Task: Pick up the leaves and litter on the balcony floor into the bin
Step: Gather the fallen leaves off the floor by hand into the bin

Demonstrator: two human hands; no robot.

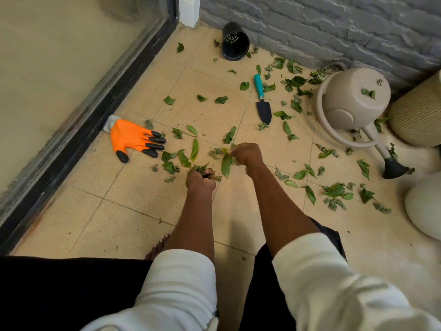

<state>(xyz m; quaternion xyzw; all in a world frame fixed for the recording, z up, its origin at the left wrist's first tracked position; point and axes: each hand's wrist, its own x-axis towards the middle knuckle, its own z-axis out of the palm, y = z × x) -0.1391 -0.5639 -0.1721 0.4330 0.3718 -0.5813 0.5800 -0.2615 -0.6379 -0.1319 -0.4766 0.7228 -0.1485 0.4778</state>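
- An orange glove (pixel 130 137) with black claw tips lies flat on the tiled floor (pixel 114 211), just beside the dark door frame (pixel 78 130).
- A black plastic pot (pixel 235 41) lies on its side near the grey brick wall (pixel 334 25).
- A trowel (pixel 262 101) with a teal handle and black blade lies on the tiles.
- A beige watering can (pixel 353 96) lies tipped over, its black spout end resting on the floor.
- A ribbed beige planter (pixel 420 113) stands at the right.

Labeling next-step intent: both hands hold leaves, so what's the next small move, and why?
Probably pass the long leaf pinched by the right hand into the left hand, which already grips a bunch of leaves. That frees the right hand for the loose leaves nearby; no bin is in view.
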